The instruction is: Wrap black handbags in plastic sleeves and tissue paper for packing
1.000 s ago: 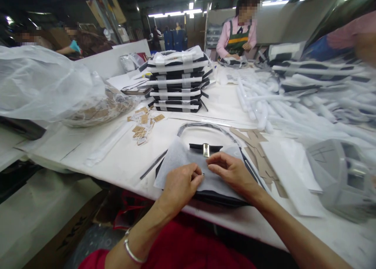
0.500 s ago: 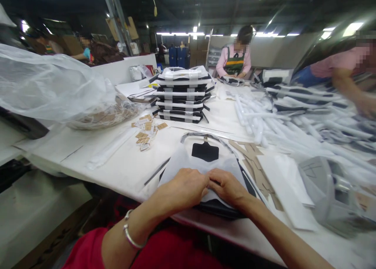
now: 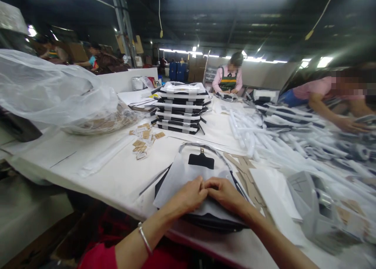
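Two hands are meeting: the left hand (image 3: 189,196) and right hand (image 3: 226,192) are curling shut, pinching the pale sheet (image 3: 182,173) covering a black bag (image 3: 211,221) at the table (image 3: 117,171)'s near edge.

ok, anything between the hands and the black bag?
Yes. A pale sheet lies over the black bag; left hand and right hand rest on the sheet, not on the bag, whose dark edge shows below them.

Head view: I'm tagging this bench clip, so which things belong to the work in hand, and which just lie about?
In hand: left hand, right hand, both on the white sheet; dark bag beneath it; black tab above.
Lying about: stack of wrapped bags, paper tags, plastic sack, cardboard strips, white tubes.
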Demonstrator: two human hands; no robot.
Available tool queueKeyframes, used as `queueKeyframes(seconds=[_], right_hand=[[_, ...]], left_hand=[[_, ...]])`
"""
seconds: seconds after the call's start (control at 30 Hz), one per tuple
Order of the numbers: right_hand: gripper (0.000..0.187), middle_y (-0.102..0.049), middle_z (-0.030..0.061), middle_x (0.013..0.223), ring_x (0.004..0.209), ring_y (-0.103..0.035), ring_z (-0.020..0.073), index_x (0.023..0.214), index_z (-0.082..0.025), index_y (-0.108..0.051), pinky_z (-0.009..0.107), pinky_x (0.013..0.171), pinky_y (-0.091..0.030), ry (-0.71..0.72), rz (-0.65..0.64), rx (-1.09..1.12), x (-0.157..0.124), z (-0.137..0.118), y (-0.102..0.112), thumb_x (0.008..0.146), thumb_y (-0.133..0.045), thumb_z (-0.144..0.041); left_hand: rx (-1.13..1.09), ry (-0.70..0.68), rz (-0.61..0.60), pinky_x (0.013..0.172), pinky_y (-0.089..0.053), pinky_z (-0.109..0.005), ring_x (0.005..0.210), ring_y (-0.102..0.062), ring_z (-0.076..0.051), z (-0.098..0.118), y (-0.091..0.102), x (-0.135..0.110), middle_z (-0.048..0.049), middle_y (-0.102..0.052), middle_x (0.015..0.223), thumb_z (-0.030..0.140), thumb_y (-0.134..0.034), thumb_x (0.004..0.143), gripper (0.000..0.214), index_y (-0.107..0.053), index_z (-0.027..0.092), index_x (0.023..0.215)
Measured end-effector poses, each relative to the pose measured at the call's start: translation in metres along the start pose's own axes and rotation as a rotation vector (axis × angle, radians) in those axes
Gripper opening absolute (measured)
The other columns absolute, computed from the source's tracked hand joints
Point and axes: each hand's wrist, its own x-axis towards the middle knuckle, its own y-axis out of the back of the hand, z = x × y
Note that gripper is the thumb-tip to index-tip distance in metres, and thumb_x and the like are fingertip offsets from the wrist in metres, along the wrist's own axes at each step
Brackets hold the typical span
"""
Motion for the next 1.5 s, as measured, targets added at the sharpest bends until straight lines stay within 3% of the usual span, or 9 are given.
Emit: queueKeyframes(seconds=[0.13,0.3,0.43,0.57,0.8,0.93,1.03,1.27,1.5], right_hand=[[0.016,-0.074,0.0015,0.082,0.078,-0.068,0.019,0.085,-0.019,-0.074,0.032,0.077,-0.055,-0.17,-0.056,0.12,0.013,-0.013,0.028,0.076,-0.062,-0.024],[0.035,-0.071,0.0067,0.085,0.072,-0.071,0.0212,0.098,-0.013,-0.067,0.027,0.052,-0.058,-0.462,0.151,0.324,0.069,-0.021,0.053,0.066,-0.079,-0.022],[0.044,-0.067,0.0051,0.076,0.058,-0.07,0.0218,0.103,-0.015,-0.059,0.033,0.046,-0.06,-0.59,0.246,0.352,0.118,-0.01,0.045,0.067,-0.082,-0.023],[0.025,-0.065,0.0027,0.075,0.059,-0.071,0.0196,0.093,-0.016,-0.057,0.035,0.055,-0.063,-0.615,0.289,0.428,0.137,-0.003,0.028,0.076,-0.075,-0.022],[0.02,-0.071,0.0071,0.093,0.07,-0.072,0.0172,0.094,-0.016,-0.064,0.028,0.062,-0.061,-0.454,0.322,0.501,0.084,-0.024,0.026,0.077,-0.073,-0.024],[0.03,-0.075,0.0061,0.091,0.077,-0.073,0.0226,0.102,-0.018,-0.07,0.037,0.074,-0.062,-0.276,0.274,0.302,0.031,-0.031,0.015,0.079,-0.072,-0.037],[0.024,-0.075,0.0056,0.104,0.095,-0.071,0.0246,0.103,-0.023,-0.074,0.042,0.092,-0.056,-0.108,0.348,0.101,0.007,-0.029,0.003,0.083,-0.066,-0.033],[0.027,-0.074,0.004,0.11,0.104,-0.069,0.0203,0.107,-0.025,-0.074,0.035,0.095,-0.056,0.248,0.337,-0.14,-0.001,-0.015,-0.007,0.088,-0.058,-0.016],[0.022,-0.075,0.0029,0.107,0.1,-0.071,0.021,0.099,-0.027,-0.076,0.036,0.094,-0.056,0.187,0.349,-0.025,-0.003,-0.007,-0.008,0.086,-0.06,-0.018]], left_hand=[[0.031,-0.078,0.056,0.062,-0.038,-0.026,0.071,-0.057,-0.018,-0.008,-0.005,0.001,0.0006,-0.062,0.078,0.027,-0.06,0.071,0.017,-0.055,0.022,0.087],[-0.058,-0.094,0.019,0.058,-0.033,-0.026,0.067,-0.053,-0.016,-0.011,-0.004,0.002,0.002,-0.062,0.075,0.031,-0.066,0.069,0.018,-0.058,0.021,0.082],[-0.173,-0.055,-0.031,0.053,-0.031,-0.025,0.061,-0.051,-0.015,-0.011,0.002,0.003,0.0028,-0.059,0.068,0.032,-0.064,0.071,0.016,-0.06,0.02,0.08],[-0.244,-0.056,-0.034,0.051,-0.031,-0.024,0.058,-0.051,-0.014,-0.013,0.002,0.004,0.0032,-0.057,0.064,0.031,-0.063,0.071,0.014,-0.059,0.02,0.078],[-0.601,0.074,-0.119,0.041,-0.036,-0.022,0.038,-0.047,-0.012,-0.021,-0.003,0.015,0.0053,-0.052,0.051,0.031,-0.053,0.081,0.012,-0.049,0.02,0.081],[-0.952,0.09,-0.054,0.044,-0.045,-0.022,0.043,-0.055,-0.012,-0.025,-0.001,0.017,0.0055,-0.051,0.058,0.041,-0.05,0.085,0.022,-0.048,0.019,0.086],[-1.024,0.103,-0.057,0.051,-0.051,-0.024,0.052,-0.06,-0.011,-0.024,0.003,0.013,0.0041,-0.052,0.066,0.052,-0.045,0.088,0.035,-0.051,0.017,0.091],[-1.075,0.103,-0.136,0.05,-0.052,-0.022,0.054,-0.061,-0.012,-0.021,0.01,0.011,-0.0005,-0.058,0.069,0.061,-0.062,0.079,0.05,-0.057,0.013,0.087],[-1.027,0.143,-0.122,0.047,-0.051,-0.018,0.052,-0.062,-0.01,-0.018,0.012,0.01,-0.0028,-0.064,0.069,0.038,-0.073,0.069,0.031,-0.056,0.014,0.079]])
